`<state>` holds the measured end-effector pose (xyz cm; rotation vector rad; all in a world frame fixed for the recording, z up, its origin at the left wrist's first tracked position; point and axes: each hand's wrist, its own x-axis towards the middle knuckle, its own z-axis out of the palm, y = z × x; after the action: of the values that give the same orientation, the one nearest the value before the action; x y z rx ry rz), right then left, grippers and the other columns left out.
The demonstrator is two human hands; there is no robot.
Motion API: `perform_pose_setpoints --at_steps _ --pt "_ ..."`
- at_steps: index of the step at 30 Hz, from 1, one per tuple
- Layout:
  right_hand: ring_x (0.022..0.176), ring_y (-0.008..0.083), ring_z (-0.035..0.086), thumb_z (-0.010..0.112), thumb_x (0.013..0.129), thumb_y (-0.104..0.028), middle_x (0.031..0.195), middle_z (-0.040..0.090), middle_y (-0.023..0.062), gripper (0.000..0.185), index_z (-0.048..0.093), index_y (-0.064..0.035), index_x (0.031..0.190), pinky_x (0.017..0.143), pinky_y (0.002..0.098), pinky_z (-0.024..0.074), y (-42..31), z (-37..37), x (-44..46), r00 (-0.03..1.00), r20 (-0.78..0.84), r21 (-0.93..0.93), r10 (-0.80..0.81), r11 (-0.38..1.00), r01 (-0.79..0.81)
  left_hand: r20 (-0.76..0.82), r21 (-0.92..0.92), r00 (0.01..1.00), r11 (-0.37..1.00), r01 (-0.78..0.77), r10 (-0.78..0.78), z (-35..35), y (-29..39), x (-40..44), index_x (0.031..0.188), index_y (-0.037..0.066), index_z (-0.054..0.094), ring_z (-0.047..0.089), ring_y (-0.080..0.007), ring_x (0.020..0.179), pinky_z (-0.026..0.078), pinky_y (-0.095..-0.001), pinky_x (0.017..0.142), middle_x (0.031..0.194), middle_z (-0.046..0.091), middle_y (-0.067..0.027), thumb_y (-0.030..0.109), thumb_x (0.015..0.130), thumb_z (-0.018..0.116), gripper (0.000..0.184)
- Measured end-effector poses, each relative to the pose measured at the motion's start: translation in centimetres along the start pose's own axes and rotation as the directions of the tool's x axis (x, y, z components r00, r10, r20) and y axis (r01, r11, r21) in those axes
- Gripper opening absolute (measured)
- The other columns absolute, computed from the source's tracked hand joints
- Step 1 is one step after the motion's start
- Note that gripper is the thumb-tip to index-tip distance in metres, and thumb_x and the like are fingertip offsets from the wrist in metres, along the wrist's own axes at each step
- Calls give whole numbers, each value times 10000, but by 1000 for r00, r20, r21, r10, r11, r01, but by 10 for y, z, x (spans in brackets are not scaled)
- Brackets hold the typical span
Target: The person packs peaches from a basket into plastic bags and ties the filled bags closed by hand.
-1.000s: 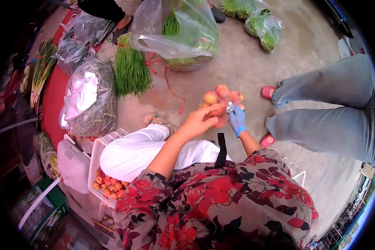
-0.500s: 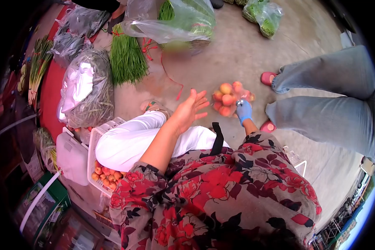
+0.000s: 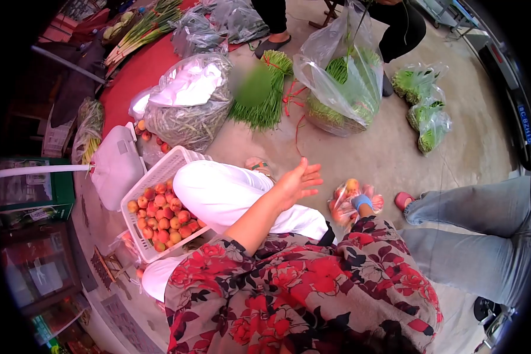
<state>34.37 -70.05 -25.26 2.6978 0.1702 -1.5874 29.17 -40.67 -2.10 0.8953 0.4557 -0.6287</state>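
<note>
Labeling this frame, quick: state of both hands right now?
Left hand: open, empty.
Right hand: gloved, closed, holding the bag of peaches; fingertips hidden.

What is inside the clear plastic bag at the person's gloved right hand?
Round, reddish-yellow fruits show through the clear plastic bag. The blue-gloved right hand covers part of it, so whatever lies behind that hand cannot be seen, and the fruits cannot be fully counted.

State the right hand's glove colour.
The close-fitting glove on the right hand is light blue, seen best in the head view.
</note>
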Motion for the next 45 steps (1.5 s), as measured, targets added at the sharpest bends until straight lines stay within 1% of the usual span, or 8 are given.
perform_pose_setpoints --at_steps 4,9,11,15,18,23,30,45 --pt "938 326 580 532 769 -332 987 599 205 383 608 -54 1023 821 378 453 -47 -32 0 980 -167 46 -110 992 119 -20 -143 988 977 -156 155 -13 17 -31 1255 4 390 454 -232 1092 401 -363 880 1192 440 -120 542 882 311 659" --pt "930 290 586 545 790 -286 998 610 179 360 604 4 995 825 332 440 -156 -99 -35 729 -660 372 -180 765 526 -77 -295 925 877 -378 373 -28 48 -81 1231 -7 406 475 -245 1056 415 -370 857 1141 477 -128 512 893 311 627" --pt "867 155 580 532 828 -158 938 626 110 250 588 -7 1018 783 274 443 -212 -130 -69 501 -807 328 -314 467 821 -105 -348 881 812 -468 462 -34 59 -107 1215 -13 417 481 -254 1048 419 -380 851 1123 497 -132 505 893 317 618" --pt "778 165 590 514 838 -140 874 626 106 209 612 -15 974 708 280 462 -313 -170 -216 148 -863 204 -482 -66 977 -173 -415 751 645 -642 637 -55 69 -164 1213 -9 422 478 -256 1054 417 -379 853 1136 496 -137 493 896 322 602" --pt "758 163 572 517 820 -113 858 620 107 185 621 -22 942 694 276 448 -363 -162 -299 -99 -813 17 -573 -193 981 -277 -419 636 505 -755 720 -71 67 -210 1209 -2 428 477 -254 1056 413 -379 854 1129 500 -135 485 899 322 587" --pt "849 104 517 507 862 -116 931 593 42 201 596 -7 1005 768 249 421 -442 -117 -337 -130 -588 150 -799 -266 952 -487 -396 445 264 -879 752 -130 30 -297 1217 -5 420 478 -260 1037 410 -391 853 1161 478 -140 466 912 293 576" --pt "746 85 513 470 881 -125 894 602 27 205 601 -23 1001 691 219 430 -529 -77 -318 126 -367 531 -922 -96 842 -847 -127 132 46 -991 515 -232 -53 -396 1208 -1 437 483 -232 1016 393 -382 859 1176 465 -128 441 922 274 551" --pt "628 69 529 453 889 -153 798 590 8 191 610 -65 951 541 192 440 -612 34 -143 700 17 675 -714 524 519 -929 -197 251 210 -958 271 -383 -31 -410 1144 -18 463 505 -214 970 409 -339 813 1074 508 -114 356 925 340 450"
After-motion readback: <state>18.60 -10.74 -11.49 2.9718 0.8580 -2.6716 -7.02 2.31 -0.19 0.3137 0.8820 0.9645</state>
